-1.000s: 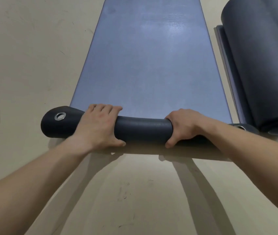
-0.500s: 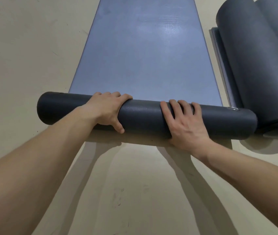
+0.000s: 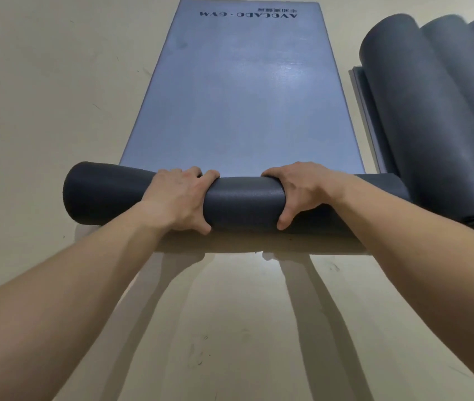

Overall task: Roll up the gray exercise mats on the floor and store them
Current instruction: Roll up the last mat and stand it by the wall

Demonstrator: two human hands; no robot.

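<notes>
A gray exercise mat (image 3: pixel 241 91) lies flat on the floor ahead, with dark lettering at its far end. Its near end is wound into a dark roll (image 3: pixel 244 202) lying across the view. My left hand (image 3: pixel 179 198) grips the roll left of its middle, fingers over the top and thumb on the near side. My right hand (image 3: pixel 299 191) grips it right of the middle in the same way. The roll's right end is partly hidden behind my right forearm.
Several rolled gray mats (image 3: pixel 438 111) lie side by side at the right, on a flat mat edge (image 3: pixel 367 117), touching the roll's right end. Beige floor (image 3: pixel 42 111) spreads to the left and toward me.
The roll has grown thicker and moved farther along the mat. My right hand, laid flat on the roll half a second ago, now curls round it. More of the far end shows.
</notes>
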